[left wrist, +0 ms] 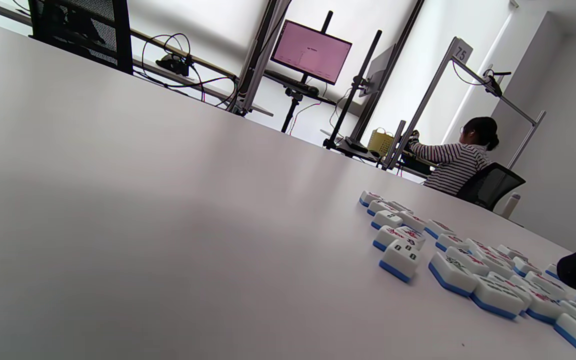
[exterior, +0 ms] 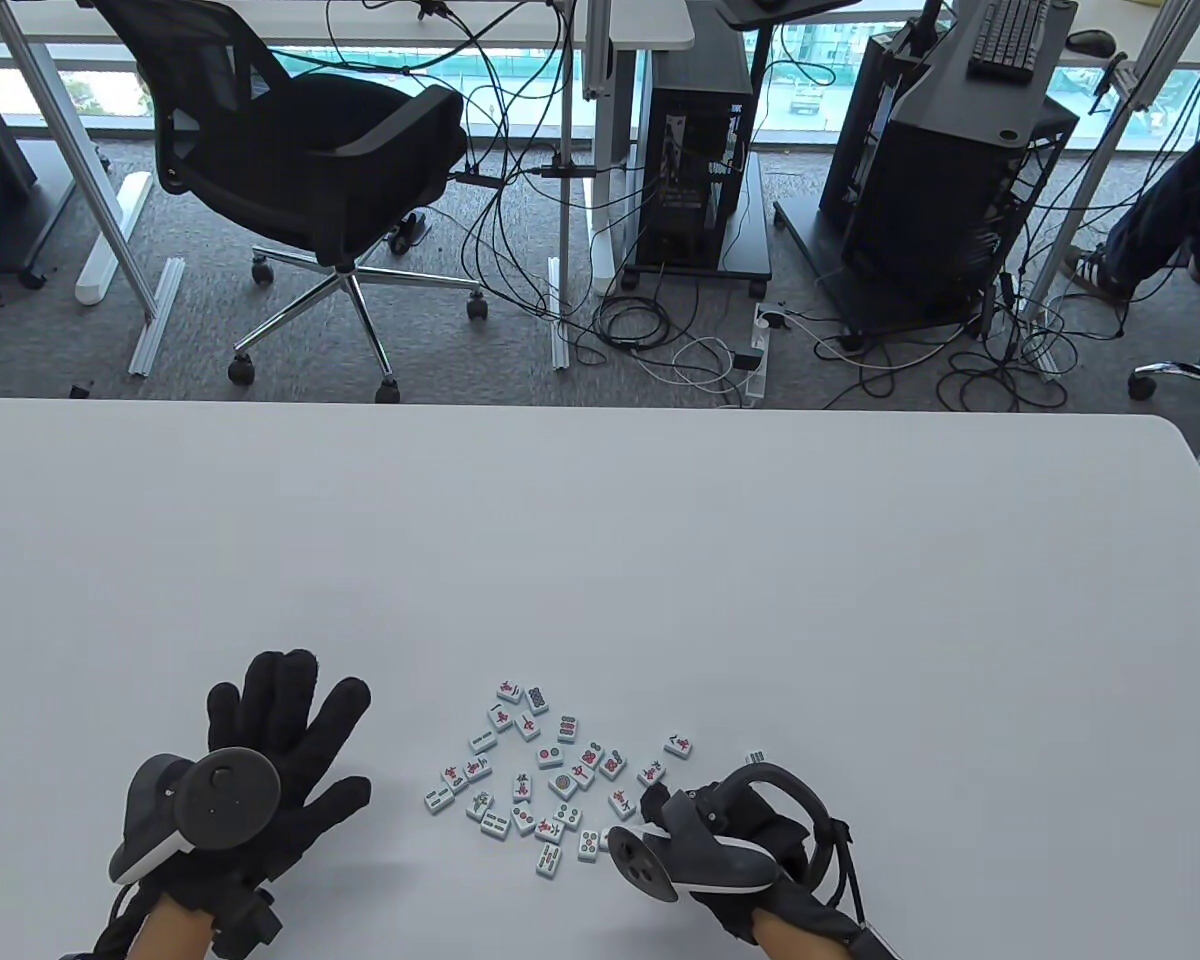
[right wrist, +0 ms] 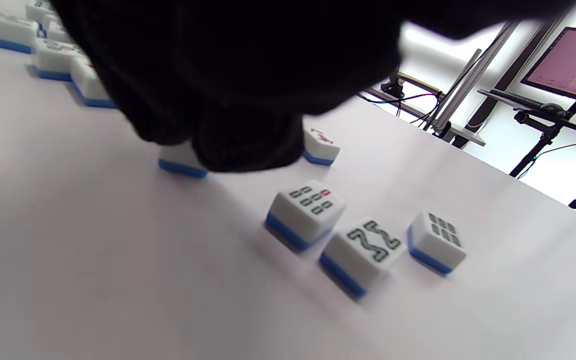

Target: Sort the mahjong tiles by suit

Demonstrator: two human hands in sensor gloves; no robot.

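Several white mahjong tiles with blue backs (exterior: 550,770) lie face up in a loose cluster near the table's front edge; they also show in the left wrist view (left wrist: 448,255). My left hand (exterior: 290,720) lies flat left of the cluster, its fingers spread, holding nothing. At the cluster's right edge, my right hand (exterior: 660,805) has its fingers curled. In the right wrist view its fingertips (right wrist: 248,150) close down on one tile (right wrist: 182,165) that rests on the table. Three tiles (right wrist: 365,250) stand apart in a row to the right; one of them (exterior: 757,752) peeks out beyond the hand.
The white table (exterior: 600,550) stretches wide and bare beyond the tiles. Behind its far edge stand a black office chair (exterior: 330,160), computer towers and floor cables. In the left wrist view a person (left wrist: 460,157) sits at another desk.
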